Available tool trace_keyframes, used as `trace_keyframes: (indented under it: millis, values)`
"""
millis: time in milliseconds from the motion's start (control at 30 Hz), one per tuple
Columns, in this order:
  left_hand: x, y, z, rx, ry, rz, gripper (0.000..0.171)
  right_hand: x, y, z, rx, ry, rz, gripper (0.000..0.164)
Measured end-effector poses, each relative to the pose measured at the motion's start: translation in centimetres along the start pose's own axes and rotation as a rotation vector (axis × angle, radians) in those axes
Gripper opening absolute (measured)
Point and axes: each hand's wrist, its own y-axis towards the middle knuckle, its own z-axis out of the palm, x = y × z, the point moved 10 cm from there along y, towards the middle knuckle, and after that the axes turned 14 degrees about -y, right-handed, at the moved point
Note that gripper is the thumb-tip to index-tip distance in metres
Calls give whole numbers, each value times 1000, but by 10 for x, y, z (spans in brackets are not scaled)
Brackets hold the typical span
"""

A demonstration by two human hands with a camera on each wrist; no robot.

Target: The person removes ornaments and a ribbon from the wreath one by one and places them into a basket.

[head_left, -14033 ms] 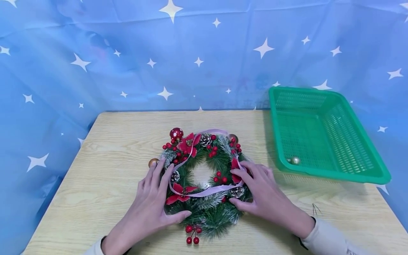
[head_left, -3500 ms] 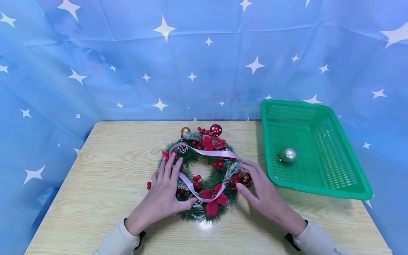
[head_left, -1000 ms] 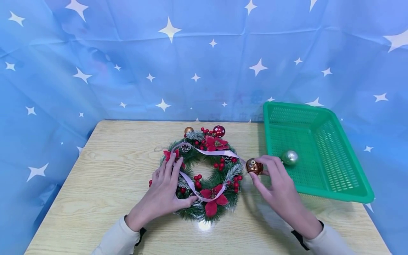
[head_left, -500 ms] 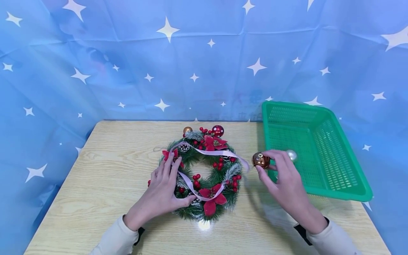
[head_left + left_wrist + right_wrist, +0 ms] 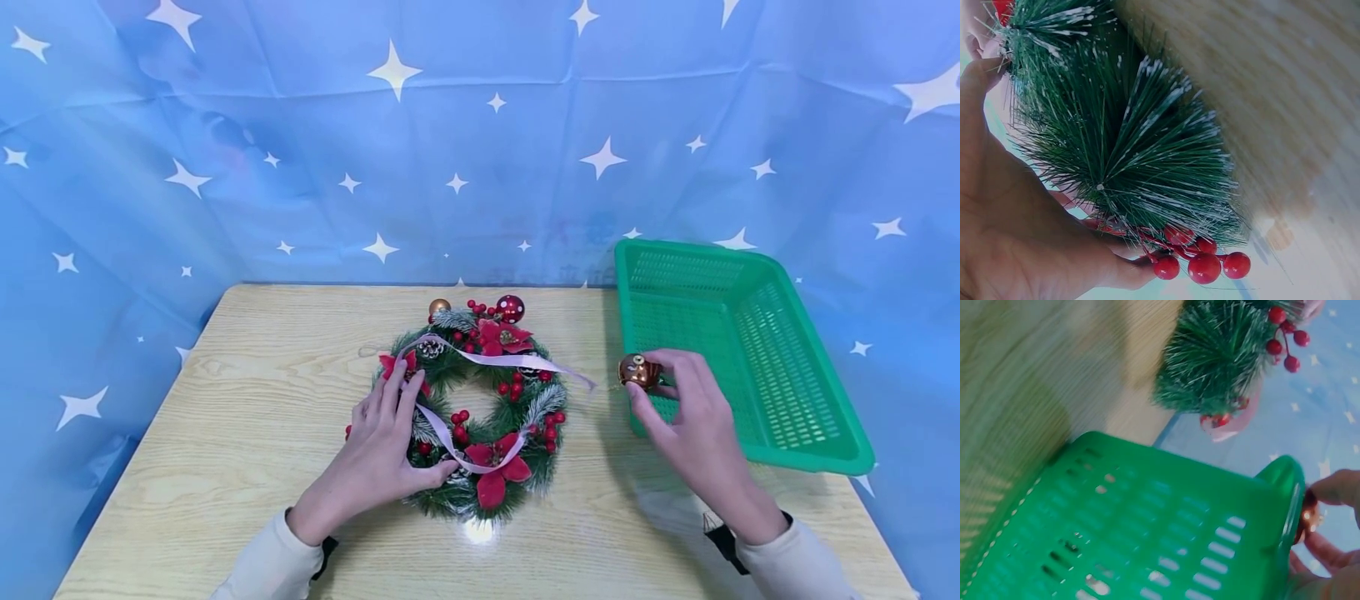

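Note:
A green Christmas wreath [image 5: 551, 408] with red poinsettias, berries and pinecones lies flat on the table. My left hand [image 5: 375, 454] grips its left side, thumb at the lower front and fingers over the ring; the left wrist view shows greenery and red berries [image 5: 1204, 267] by the fingers. My right hand [image 5: 697, 425] pinches a shiny copper bauble [image 5: 637, 371] between thumb and fingers, held up at the left rim of the green basket [image 5: 813, 454]. The right wrist view has the bauble [image 5: 1308, 519] just outside that rim. A pale lilac ribbon [image 5: 510, 361] loops over the wreath.
The basket stands at the table's right, partly behind my right hand. A gold bauble [image 5: 439, 307] and a red dotted bauble [image 5: 511, 309] sit at the wreath's far edge. Behind the wooden table [image 5: 285, 367] hangs a blue star-patterned cloth [image 5: 480, 133].
The wreath has turned since the oldest frame. My right hand has taken the copper bauble from its right edge and carried it rightward to the basket, now covering the silver bauble. My left hand stays put.

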Motion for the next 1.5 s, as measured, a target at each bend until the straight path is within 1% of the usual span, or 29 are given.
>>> trace_keyframes:
  millis: [333,467,600,767,967,1067,1300,1500]
  values:
    - [0,-1,0,-3,5,-8,127,-33,-9,-7,16,-51,80,43]
    - [0,-1,0,-1,5,-8,127,-50,-12,-9,54,-77,135,41]
    - [0,0,-1,2,1,-17,126,-66,-15,-9,120,-101,189,40]
    - [0,0,0,5,-3,-24,126,-82,-15,-10,190,-159,202,39]
    - [-1,-1,0,-2,-7,-12,125,-101,-16,-4,330,-207,247,50]
    - [-1,-1,-1,-2,-7,-10,124,-108,-18,-1,381,-203,261,52]
    - [0,-2,0,7,-7,-17,125,-119,-20,5,499,-194,260,38]
    - [0,-2,1,-3,-15,-2,124,-129,-22,16,644,-169,269,27]
